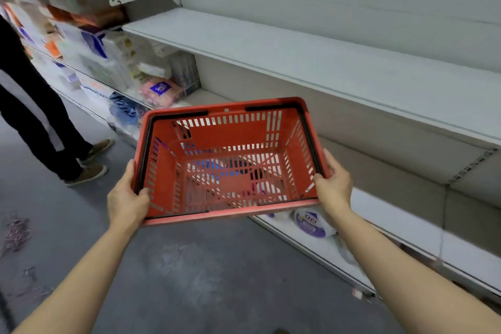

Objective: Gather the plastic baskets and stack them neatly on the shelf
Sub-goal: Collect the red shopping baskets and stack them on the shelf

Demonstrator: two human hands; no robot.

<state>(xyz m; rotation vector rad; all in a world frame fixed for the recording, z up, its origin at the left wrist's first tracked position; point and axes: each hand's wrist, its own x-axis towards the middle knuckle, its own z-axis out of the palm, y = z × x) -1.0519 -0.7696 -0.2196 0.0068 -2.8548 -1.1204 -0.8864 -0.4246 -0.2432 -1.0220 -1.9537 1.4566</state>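
A red plastic basket (217,135) with slotted walls and black handles folded along its rim hangs in the air in front of me, empty. My left hand (125,199) grips its near left corner, thumb hooked over the rim. My right hand (334,184) grips the near right corner the same way. The basket is level with the lower white shelf (393,214) and below the bare middle shelf (298,57). Only this one basket is in view.
Another person in dark trousers (35,122) and brown shoes stands at the left, reaching to an upper shelf. Packaged goods (119,62) fill the shelves on the left. A round white and purple pack (311,222) lies on the bottom shelf under the basket. Scraps (16,233) litter the grey floor.
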